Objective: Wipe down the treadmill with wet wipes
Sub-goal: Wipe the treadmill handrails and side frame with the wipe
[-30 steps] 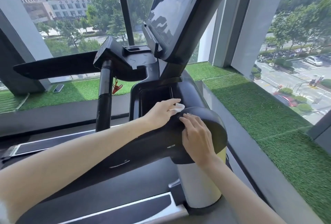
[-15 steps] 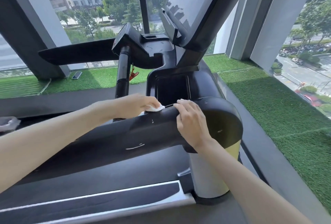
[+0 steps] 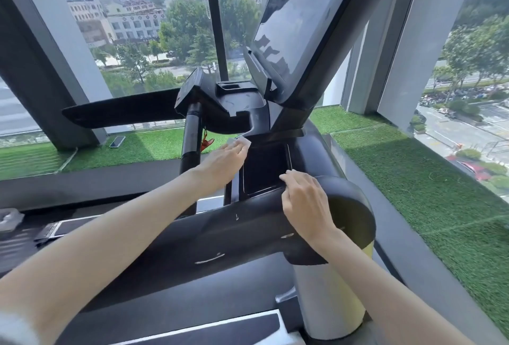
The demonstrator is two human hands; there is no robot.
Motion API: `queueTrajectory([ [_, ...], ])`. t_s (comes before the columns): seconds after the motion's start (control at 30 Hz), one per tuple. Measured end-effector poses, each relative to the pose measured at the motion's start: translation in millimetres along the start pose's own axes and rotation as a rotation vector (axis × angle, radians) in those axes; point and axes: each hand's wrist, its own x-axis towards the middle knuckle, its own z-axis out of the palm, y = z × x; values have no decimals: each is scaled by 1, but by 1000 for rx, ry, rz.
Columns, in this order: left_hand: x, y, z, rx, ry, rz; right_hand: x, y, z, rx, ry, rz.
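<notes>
The black treadmill [image 3: 237, 231] fills the middle of the head view, its right handrail running toward me and its tilted screen [image 3: 297, 27] above. My left hand [image 3: 223, 164] presses a white wet wipe [image 3: 240, 141] against the upper left edge of the recessed tray [image 3: 264, 171] below the console. My right hand [image 3: 305, 201] rests fingers-down on the rounded end of the handrail, at the tray's near right corner, holding nothing.
The upright black handle post [image 3: 191, 140] stands left of my left hand, a red safety clip [image 3: 206, 143] hanging beside it. Green artificial turf [image 3: 413, 185] lines the window ledge on the right. A phone [image 3: 117, 141] lies on the turf at left.
My left hand has slid the wipe from the handrail top up and away to the tray's far left edge. My right hand stays on the handrail end. The camera has tilted up.
</notes>
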Motion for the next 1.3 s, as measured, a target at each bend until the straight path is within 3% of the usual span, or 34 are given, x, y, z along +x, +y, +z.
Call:
queueTrajectory([
  [0.27, 29, 33, 1, -227, -1, -145, 8, 16, -18, 81, 6, 151],
  [0.63, 82, 72, 9, -451, -68, -69, -8, 36, -29, 41, -35, 228],
  [0.9, 72, 121, 2, -530, -268, 162, -21, 39, -38, 49, -101, 364],
  [1.03, 69, 127, -6, -537, -254, 109, -32, 36, -36, -11, -102, 387],
  [1.17, 57, 122, -11, -865, -238, -70, -43, 35, -38, 9, -97, 474],
  [1.3, 36, 101, -25, -1599, -186, -274, -54, 32, -39, 79, -50, 609],
])
